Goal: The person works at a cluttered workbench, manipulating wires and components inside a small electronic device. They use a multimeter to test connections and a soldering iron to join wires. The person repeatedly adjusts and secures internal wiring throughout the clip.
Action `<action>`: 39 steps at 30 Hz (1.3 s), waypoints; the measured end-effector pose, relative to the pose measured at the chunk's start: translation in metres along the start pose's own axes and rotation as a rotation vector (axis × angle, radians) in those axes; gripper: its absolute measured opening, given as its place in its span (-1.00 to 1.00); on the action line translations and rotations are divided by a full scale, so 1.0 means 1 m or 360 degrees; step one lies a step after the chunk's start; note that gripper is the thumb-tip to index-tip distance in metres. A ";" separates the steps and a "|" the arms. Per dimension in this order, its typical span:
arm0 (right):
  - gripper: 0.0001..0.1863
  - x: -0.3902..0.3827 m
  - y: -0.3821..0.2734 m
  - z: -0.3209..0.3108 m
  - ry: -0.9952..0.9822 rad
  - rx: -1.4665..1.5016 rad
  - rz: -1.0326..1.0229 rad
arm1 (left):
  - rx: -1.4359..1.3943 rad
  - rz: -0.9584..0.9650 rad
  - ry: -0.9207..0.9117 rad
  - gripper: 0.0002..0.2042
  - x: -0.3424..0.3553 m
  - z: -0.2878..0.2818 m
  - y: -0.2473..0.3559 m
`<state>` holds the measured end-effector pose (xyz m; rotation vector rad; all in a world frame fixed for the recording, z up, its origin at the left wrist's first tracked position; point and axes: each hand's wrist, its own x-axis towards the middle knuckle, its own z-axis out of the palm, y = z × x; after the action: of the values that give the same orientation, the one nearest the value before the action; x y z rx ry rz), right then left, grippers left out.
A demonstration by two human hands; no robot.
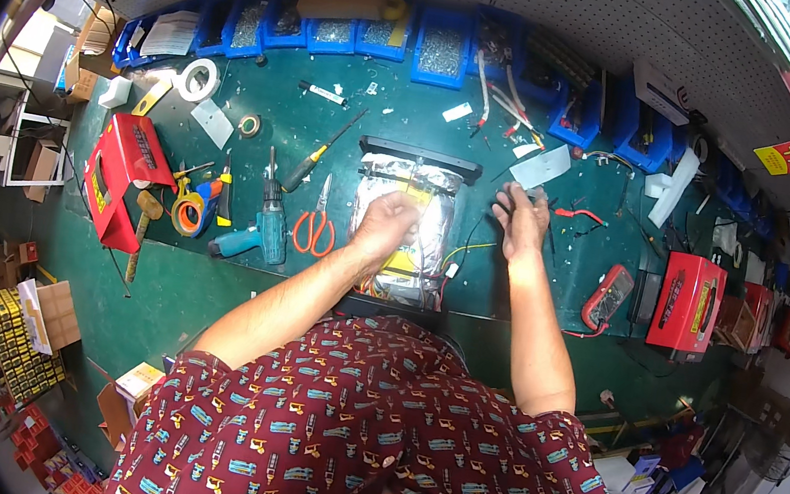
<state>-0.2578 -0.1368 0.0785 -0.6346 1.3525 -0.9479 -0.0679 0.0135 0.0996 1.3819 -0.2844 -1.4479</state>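
In front of me on the green bench lies a silver foil-wrapped unit with black straps, yellow patches and a black end plate at its far side. Loose wires show at its near end. My left hand is over the middle of the unit, fingers curled together; whatever they may pinch is hidden. Right of the unit, my right hand hangs over the bench with its fingers apart and holds nothing visible. Just beyond its fingertips is a white card. A thin yellow wire runs from the unit toward this hand.
On the left lie orange-handled scissors, a cordless drill, a screwdriver and a red metal housing. A red multimeter and a red boxed device are at right. Blue parts bins line the back.
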 end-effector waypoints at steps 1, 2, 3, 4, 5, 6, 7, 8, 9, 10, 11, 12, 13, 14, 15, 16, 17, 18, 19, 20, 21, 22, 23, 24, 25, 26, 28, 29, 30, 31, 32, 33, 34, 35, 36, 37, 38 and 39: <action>-0.33 -0.005 -0.012 0.001 -0.0008 -0.0168 -0.0030 | -0.0004 -0.0010 0.0045 -0.93 0.004 -0.003 0.000; -0.38 -0.007 -0.019 0.000 -0.0016 -0.0336 -0.0060 | -0.0009 -0.0020 0.0090 -0.93 0.008 -0.005 0.000; -0.43 -0.001 -0.018 -0.008 0.0002 -0.0328 -0.0072 | -0.0033 0.0004 0.0109 -0.91 0.014 -0.005 -0.003; -0.48 0.007 -0.013 -0.017 0.0018 -0.0320 -0.0078 | -0.0020 -0.0005 0.0133 -0.91 0.015 -0.005 0.000; -0.52 0.015 -0.006 -0.026 0.0035 -0.0311 -0.0083 | -0.0006 -0.0014 0.0158 -0.90 0.017 -0.005 0.003; -0.56 0.013 -0.002 -0.025 0.0009 -0.0324 -0.0151 | 0.0008 -0.0021 0.0189 -0.90 0.019 -0.006 0.005; -0.59 0.011 0.002 -0.024 -0.0016 -0.0336 -0.0219 | -0.0004 -0.0040 0.0179 -0.88 0.020 -0.010 0.007; -0.61 0.009 0.005 -0.024 -0.0041 -0.0348 -0.0288 | -0.0011 -0.0037 0.0186 -0.88 0.020 -0.012 0.007; -0.59 0.007 0.006 -0.024 -0.0081 -0.0342 -0.0274 | -0.0018 -0.0034 0.0193 -0.88 0.018 -0.012 0.011; -0.56 0.007 0.006 -0.025 -0.0080 -0.0315 -0.0232 | -0.0026 -0.0030 0.0200 -0.88 0.017 -0.012 0.014; -0.52 0.006 0.007 -0.025 -0.0078 -0.0288 -0.0189 | 0.0059 -0.0017 0.0231 -0.89 0.014 -0.011 0.017; -0.47 0.004 0.006 -0.024 -0.0082 -0.0262 -0.0146 | 0.0044 -0.0013 0.0239 -0.89 0.015 -0.013 0.016; -0.34 0.000 0.004 -0.026 -0.0174 -0.0379 -0.0165 | 0.0029 -0.0008 0.0248 -0.90 0.015 -0.015 0.015; -0.32 -0.003 0.004 -0.026 -0.0218 -0.0460 -0.0170 | 0.0013 -0.0004 0.0257 -0.90 0.016 -0.017 0.014; -0.30 -0.005 0.004 -0.029 -0.0251 -0.0544 -0.0179 | 0.0015 -0.0008 0.0268 -0.91 0.016 -0.015 0.015; -0.28 -0.006 0.003 -0.031 -0.0284 -0.0627 -0.0188 | 0.0016 -0.0012 0.0279 -0.91 0.016 -0.013 0.017; -0.44 0.003 0.013 -0.042 -0.0317 -0.0806 -0.0324 | 0.0018 -0.0016 0.0290 -0.92 0.017 -0.012 0.018; -0.55 0.011 0.021 -0.052 -0.0332 -0.0982 -0.0466 | 0.0028 -0.0008 0.0272 -0.91 0.018 -0.011 0.018; -0.63 0.019 0.026 -0.062 -0.0374 -0.1342 -0.0770 | 0.0037 0.0001 0.0258 -0.91 0.019 -0.011 0.017; -0.67 0.025 0.033 -0.071 -0.0286 -0.1551 -0.0992 | 0.0047 0.0010 0.0242 -0.91 0.020 -0.011 0.016; -0.67 0.023 0.033 -0.070 -0.0165 -0.1769 -0.1216 | 0.0056 0.0008 0.0236 -0.90 0.020 -0.011 0.016; -0.61 0.020 0.032 -0.070 -0.0005 -0.1972 -0.1427 | 0.0066 0.0006 0.0229 -0.90 0.020 -0.011 0.016; -0.61 0.019 0.028 -0.072 -0.0072 -0.1844 -0.1102 | 0.0076 0.0003 0.0222 -0.90 0.020 -0.011 0.016; -0.60 0.013 0.018 -0.068 -0.0142 -0.1707 -0.0784 | 0.0069 0.0002 0.0222 -0.89 0.020 -0.012 0.016; -0.67 -0.006 -0.001 -0.051 -0.0158 -0.1360 -0.0287 | 0.0063 -0.0001 0.0217 -0.89 0.021 -0.012 0.015; -0.69 -0.008 0.006 -0.045 -0.0193 -0.1199 -0.0333 | 0.0056 -0.0003 0.0214 -0.89 0.022 -0.012 0.014; -0.66 -0.014 0.013 -0.036 -0.0236 -0.0883 -0.0430 | 0.0084 0.0006 0.0183 -0.89 0.022 -0.006 0.015; -0.54 -0.018 0.017 -0.027 -0.0364 -0.0634 -0.0222 | 0.0095 0.0015 0.0175 -0.89 0.023 -0.004 0.015; -0.50 -0.028 0.013 -0.010 -0.0465 -0.0689 -0.0179 | 0.0082 0.0019 0.0169 -0.89 0.023 -0.003 0.013; -0.45 -0.039 0.009 0.009 -0.0563 -0.0559 -0.0067 | 0.0071 0.0025 0.0162 -0.88 0.024 -0.003 0.011; -0.49 -0.052 0.006 0.028 -0.0602 -0.0440 -0.0058 | 0.0061 0.0029 0.0148 -0.88 0.025 -0.001 0.009; -0.51 -0.056 0.008 0.041 -0.0628 -0.0378 -0.0025 | 0.0069 0.0031 0.0137 -0.89 0.024 0.002 0.010; -0.53 -0.057 0.011 0.053 -0.0660 -0.0315 0.0012 | 0.0089 0.0038 0.0130 -0.89 0.024 0.003 0.010; -0.57 -0.056 0.013 0.060 -0.0672 -0.0325 -0.0001 | 0.0108 0.0046 0.0124 -0.89 0.023 0.004 0.010; -0.60 -0.055 0.015 0.066 -0.0686 -0.0338 -0.0012 | 0.0126 0.0053 0.0120 -0.90 0.022 0.005 0.011; -0.64 -0.053 0.016 0.070 -0.0700 -0.0350 -0.0023 | 0.0165 0.0045 0.0115 -0.89 0.021 0.005 0.013; -0.68 -0.051 0.016 0.070 -0.0734 -0.0420 -0.0027 | 0.0204 0.0036 0.0110 -0.89 0.020 0.006 0.014; -0.71 -0.048 0.016 0.069 -0.0771 -0.0492 -0.0030 | 0.0241 0.0029 0.0109 -0.88 0.019 0.006 0.015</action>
<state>-0.1849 -0.0973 0.1002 -1.0396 1.0600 -0.5493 -0.0605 -0.0103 0.1014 1.5441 -0.3674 -1.3840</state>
